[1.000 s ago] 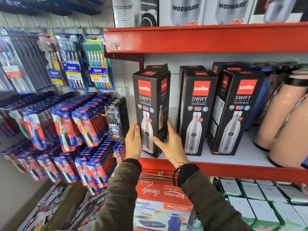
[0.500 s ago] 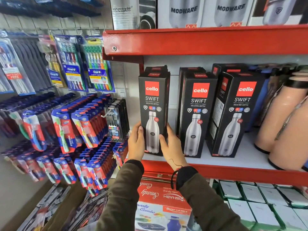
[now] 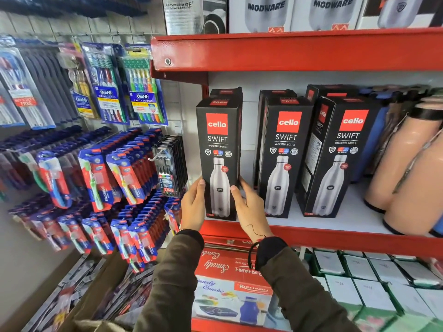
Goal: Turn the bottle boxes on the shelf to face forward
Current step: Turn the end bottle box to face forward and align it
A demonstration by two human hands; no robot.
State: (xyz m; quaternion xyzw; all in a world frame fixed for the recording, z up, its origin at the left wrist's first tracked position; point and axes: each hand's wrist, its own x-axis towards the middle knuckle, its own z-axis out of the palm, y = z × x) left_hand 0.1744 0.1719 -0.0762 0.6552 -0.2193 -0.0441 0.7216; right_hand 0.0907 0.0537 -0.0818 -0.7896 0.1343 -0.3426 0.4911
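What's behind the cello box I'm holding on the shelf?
Behind the held cello box stands another black box, with only its red-labelled top showing above it. The front box covers everything else, so its facing and whether more follow it can't be seen.

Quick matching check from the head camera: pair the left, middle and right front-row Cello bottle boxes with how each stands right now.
1. left box
2. middle box
3. right box

A. angled, left side panel showing
B. held low on both sides by left hand and right hand, front facing out
C. standing free, front facing out

Pairs: 1-B, 2-C, 3-A
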